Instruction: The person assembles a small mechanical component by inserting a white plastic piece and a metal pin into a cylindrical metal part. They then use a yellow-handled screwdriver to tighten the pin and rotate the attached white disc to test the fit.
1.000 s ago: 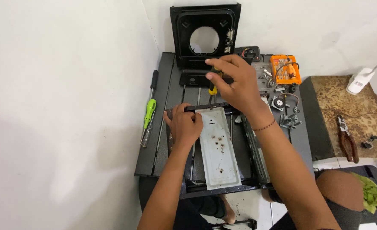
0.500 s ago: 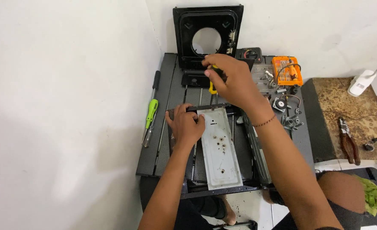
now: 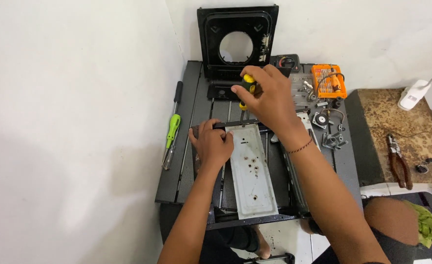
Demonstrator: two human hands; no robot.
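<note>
A dark slatted metal work table [image 3: 186,146] is standing against the white wall, carrying everything; the landmark is the long pale grey metal plate [image 3: 251,171] lying lengthwise in a black frame at the table's middle. Behind the plate a black square plastic housing with a round hole [image 3: 238,39] is leaning upright against the wall — out of the way. The left hand [image 3: 212,145] is pressing on the plate's near-left corner, fingers curled over the frame's edge, seemingly steadying it; the right hand [image 3: 269,98] is hovering just beyond the plate's far end, fist closed round a yellow-and-black-handled screwdriver [image 3: 246,87] pointing down at it. Left of the plate a green-handled screwdriver [image 3: 171,132] is lying idle; right of it, an orange bit case [image 3: 328,80].
</note>
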